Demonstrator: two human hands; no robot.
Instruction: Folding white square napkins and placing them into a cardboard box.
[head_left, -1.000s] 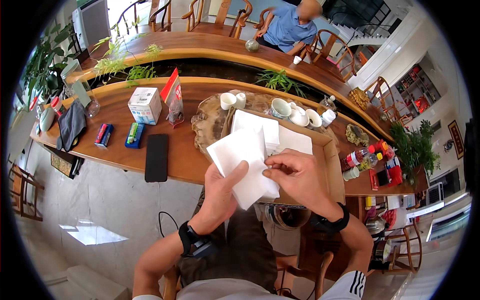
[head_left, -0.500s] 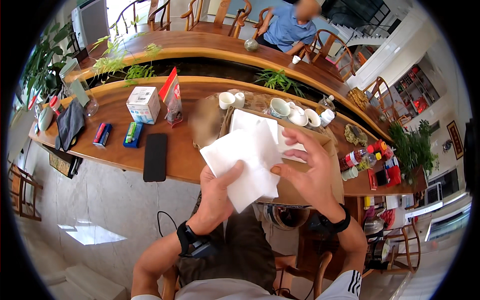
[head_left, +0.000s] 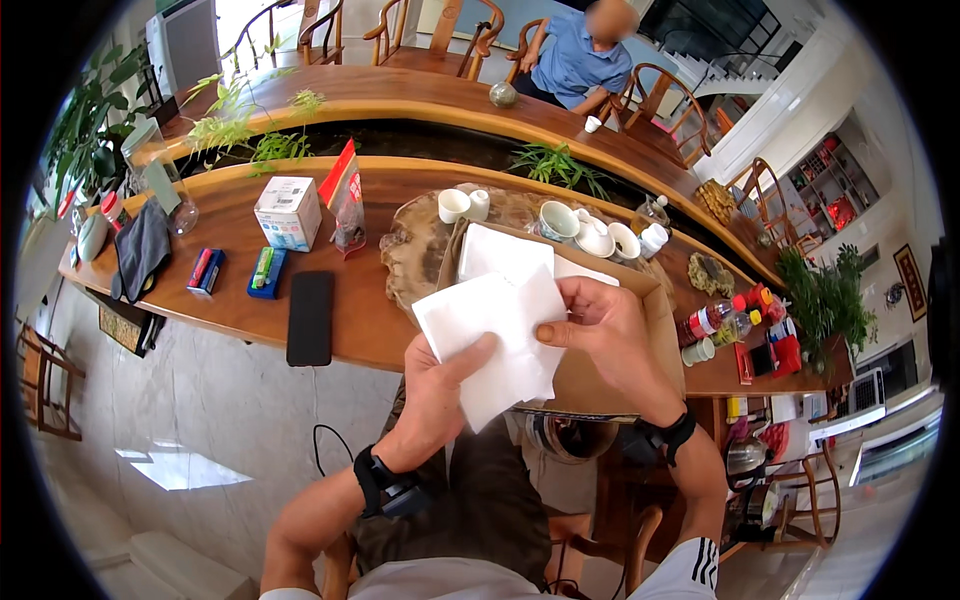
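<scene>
White paper sheets (head_left: 490,345), perhaps napkins or tissues, are held up between my two hands over the near side of a cardboard box. My left hand (head_left: 435,390) grips them from the lower left, thumb lying across the top. At their right edge my right hand (head_left: 605,330) pinches the paper between thumb and fingers. Behind them, the open cardboard box (head_left: 655,335) holds more white paper (head_left: 505,255). Whether the held paper is one folded sheet or several cannot be made out.
Beyond the box, white teacups (head_left: 454,206) and lidded bowls (head_left: 594,236) stand on a stone slab (head_left: 410,245). A black phone (head_left: 310,318), white carton (head_left: 287,212) and red-topped pouch (head_left: 346,200) lie left; bottles (head_left: 712,318) stand right. A person (head_left: 575,60) sits across the table.
My right hand has closed from spread fingers onto the paper's right edge. The paper has shifted slightly right and down, with my left hand still holding it.
</scene>
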